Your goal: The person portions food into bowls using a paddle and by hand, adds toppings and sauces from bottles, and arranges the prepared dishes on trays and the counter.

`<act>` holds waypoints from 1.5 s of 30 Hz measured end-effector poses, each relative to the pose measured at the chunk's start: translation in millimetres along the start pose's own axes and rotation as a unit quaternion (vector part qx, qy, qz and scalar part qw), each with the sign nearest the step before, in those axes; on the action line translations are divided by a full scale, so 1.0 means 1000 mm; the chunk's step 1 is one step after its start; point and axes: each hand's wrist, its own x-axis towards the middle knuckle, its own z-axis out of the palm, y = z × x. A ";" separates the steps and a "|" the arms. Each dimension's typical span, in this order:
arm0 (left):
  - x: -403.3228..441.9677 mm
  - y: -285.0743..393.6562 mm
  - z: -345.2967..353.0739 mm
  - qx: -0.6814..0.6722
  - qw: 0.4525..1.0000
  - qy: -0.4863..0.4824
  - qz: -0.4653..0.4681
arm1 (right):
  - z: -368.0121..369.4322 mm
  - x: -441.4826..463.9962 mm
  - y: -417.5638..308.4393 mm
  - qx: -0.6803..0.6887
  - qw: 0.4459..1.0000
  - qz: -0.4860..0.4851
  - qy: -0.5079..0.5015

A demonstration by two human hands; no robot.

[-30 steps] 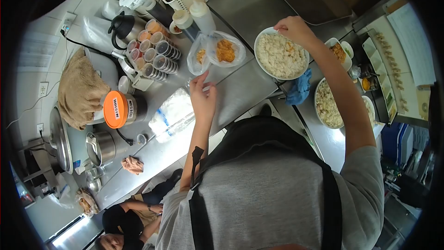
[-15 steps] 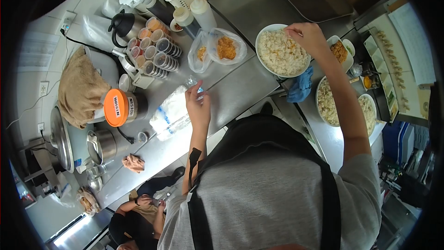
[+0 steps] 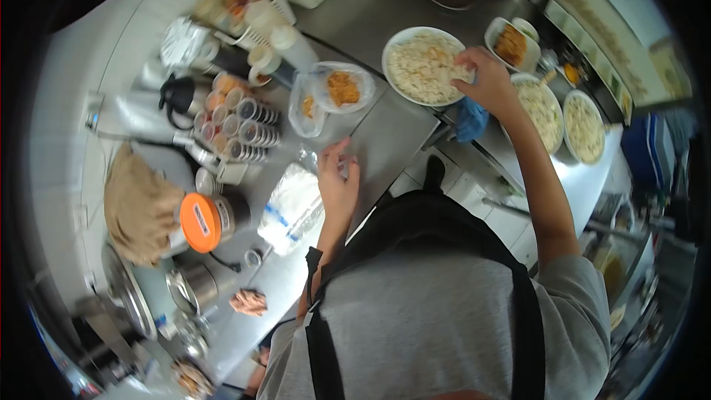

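Observation:
My right hand [image 3: 485,83] hovers over the right rim of a white bowl of rice [image 3: 422,67], its curved fingers and thumb apart; nothing shows between them. Orange-brown bits are scattered on the rice. My left hand [image 3: 339,181] is half curled above the steel counter, fingers apart and holding nothing visible. Beside it lies a clear plastic packet with white contents and blue print [image 3: 291,207]. Two clear plastic bags stand opened past my left hand; the larger holds orange crumbly food [image 3: 343,89], the smaller a little of it [image 3: 308,107].
Two more bowls of rice [image 3: 537,107] [image 3: 583,126] stand right of my arm, near a white dish of browned food [image 3: 509,46]. Stacked lidded cups [image 3: 252,133], squeeze bottles [image 3: 292,46], an orange-lidded tub [image 3: 201,222] and a crumpled cloth [image 3: 248,301] occupy the left counter.
The view has turned and shifted. My right hand has gone from a pinch over the rice to spread fingers at the bowl's right rim. My left hand stays near the packet.

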 end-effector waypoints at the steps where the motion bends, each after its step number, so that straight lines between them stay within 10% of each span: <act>1: 0.000 -0.001 0.006 -0.006 0.999 -0.033 0.020 | -0.018 -0.025 -0.013 -0.016 0.998 0.052 0.034; 8: -0.014 -0.004 0.055 0.001 0.956 -0.247 0.158 | 0.002 -0.292 -0.013 -0.104 0.917 0.274 0.269; 12: -0.022 0.010 0.070 0.039 0.915 -0.347 0.202 | 0.090 -0.473 0.015 -0.415 0.724 0.537 -0.125; 16: -0.031 0.012 0.056 0.028 0.915 -0.338 0.219 | 0.088 -0.524 0.066 -0.102 0.759 0.640 -0.053; 20: -0.038 -0.022 0.015 0.046 0.933 -0.282 0.218 | 0.074 -0.518 0.121 -0.046 0.706 0.682 -0.187; 23: -0.072 -0.042 -0.045 0.070 0.974 -0.053 0.209 | 0.081 -0.502 0.154 -0.160 0.660 0.577 -0.453; 29: -0.168 -0.129 -0.159 0.312 0.857 0.411 -0.010 | 0.098 -0.448 0.207 -0.005 0.737 0.595 -0.320; 33: -0.217 -0.172 -0.172 0.372 0.893 0.231 -0.105 | 0.122 -0.441 0.244 -0.169 0.792 0.376 -0.451; 41: -0.245 -0.157 -0.242 0.517 0.727 0.423 -0.157 | 0.099 -0.391 0.172 -0.108 0.870 0.267 -0.401; 44: -0.285 -0.263 -0.250 0.229 0.853 0.431 -0.185 | 0.094 -0.413 0.181 -0.107 0.874 0.258 -0.399; 45: -0.296 -0.306 -0.235 0.347 0.846 0.371 -0.162 | 0.098 -0.424 0.189 -0.119 0.875 0.248 -0.399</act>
